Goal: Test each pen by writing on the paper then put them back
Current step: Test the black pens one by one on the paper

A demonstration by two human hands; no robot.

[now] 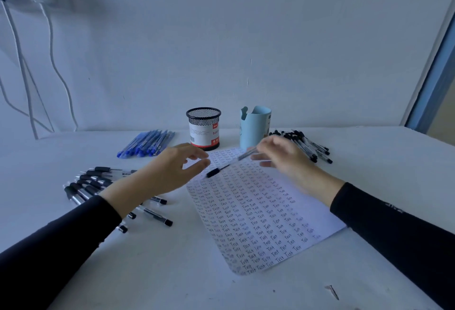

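The paper (258,211) is almost full of writing. Above its far end the left hand (172,169) is half open and holds nothing. The right hand (283,157) pinches the pen (231,161) by one end only, so I think it may slip.

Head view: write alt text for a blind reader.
The right hand holds a pen over the paper filled with "Test"; the open left hand hovers by its black end. A mesh cup and blue cup stand behind.
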